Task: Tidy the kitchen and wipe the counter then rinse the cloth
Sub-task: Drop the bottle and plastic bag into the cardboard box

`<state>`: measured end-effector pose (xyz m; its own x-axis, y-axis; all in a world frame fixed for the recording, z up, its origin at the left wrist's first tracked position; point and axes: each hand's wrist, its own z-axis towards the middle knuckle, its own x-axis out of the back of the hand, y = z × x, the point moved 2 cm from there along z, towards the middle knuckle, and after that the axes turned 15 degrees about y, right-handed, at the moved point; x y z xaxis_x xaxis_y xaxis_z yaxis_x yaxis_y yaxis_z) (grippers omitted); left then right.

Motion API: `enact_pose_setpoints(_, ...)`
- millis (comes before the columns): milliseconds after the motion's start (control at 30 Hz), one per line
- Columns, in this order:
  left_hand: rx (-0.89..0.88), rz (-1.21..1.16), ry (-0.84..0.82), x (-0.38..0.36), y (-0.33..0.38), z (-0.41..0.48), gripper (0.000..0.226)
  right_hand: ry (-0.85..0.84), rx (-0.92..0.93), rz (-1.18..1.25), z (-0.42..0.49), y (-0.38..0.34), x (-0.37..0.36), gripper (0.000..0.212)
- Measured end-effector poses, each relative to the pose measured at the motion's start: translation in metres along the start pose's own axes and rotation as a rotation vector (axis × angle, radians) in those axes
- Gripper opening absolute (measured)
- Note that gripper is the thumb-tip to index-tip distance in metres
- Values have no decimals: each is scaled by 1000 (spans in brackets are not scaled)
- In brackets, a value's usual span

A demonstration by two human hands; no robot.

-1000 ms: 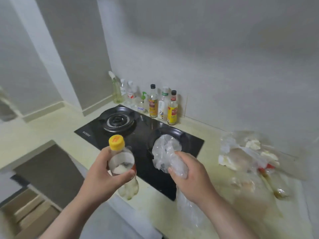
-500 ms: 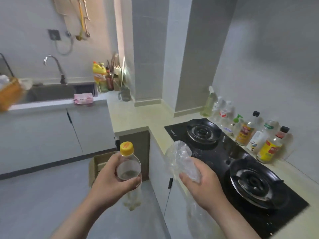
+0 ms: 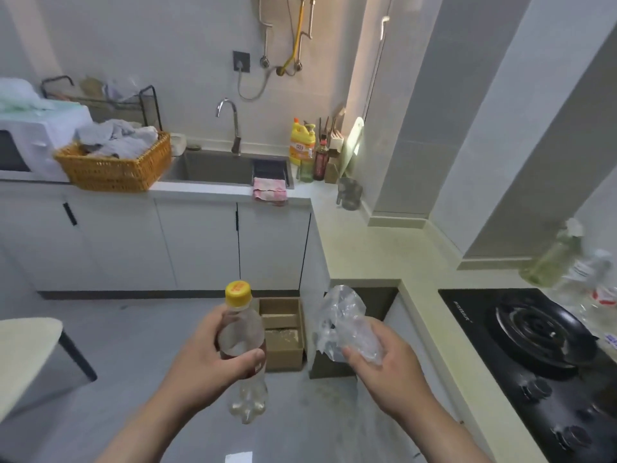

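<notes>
My left hand (image 3: 213, 359) grips a clear plastic bottle (image 3: 242, 335) with a yellow cap, held upright over the floor. My right hand (image 3: 384, 365) holds a crumpled clear plastic bag (image 3: 344, 319) beside it. A pink cloth (image 3: 269, 192) hangs over the front rim of the steel sink (image 3: 213, 168) on the far counter, under the tap (image 3: 230, 125). The pale counter (image 3: 374, 248) runs from the sink round the corner to the black gas hob (image 3: 547, 355) at my right.
An open cardboard box (image 3: 282, 332) stands on the floor by the cabinets. A wicker basket (image 3: 113, 168) of cloths and a microwave (image 3: 30, 145) sit left of the sink. Bottles (image 3: 305, 148) and a glass jug (image 3: 350, 195) fill the corner. A spray bottle (image 3: 554, 255) stands behind the hob.
The view has swung left from the hob to the sink side of the kitchen. Both hands keep their hold on the bottle and the bag, now over the floor near the box.
</notes>
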<state>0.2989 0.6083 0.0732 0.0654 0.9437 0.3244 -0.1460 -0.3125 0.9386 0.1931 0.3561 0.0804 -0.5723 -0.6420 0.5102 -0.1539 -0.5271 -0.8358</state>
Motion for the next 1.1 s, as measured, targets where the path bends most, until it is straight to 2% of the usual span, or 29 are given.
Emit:
enact_pose_setpoints(300,48,27,83,38,-41,66,56,-132,-2,4,62,-14,-94,50)
enact_pose_setpoints(500,89,87,116,34,-61,119,52,-200,-19,31,121,-6,-145,32)
enact_pose_setpoints(633,136,127,123,17,-80,167,52,-245,-34,31,168,13,-177,34)
enact_pose_setpoints(800,188,166,114,-34,-114,281,54,-266,-100,37,280,63,-236,36)
enact_pose_setpoints(967,318,203,108,-83,-145,382,60,-276,-195,14,377,101,-285,37)
enact_pose_setpoints(1100,402,192,122,-113,-167,446,72,-337,-229,-13,435,120,-323,53)
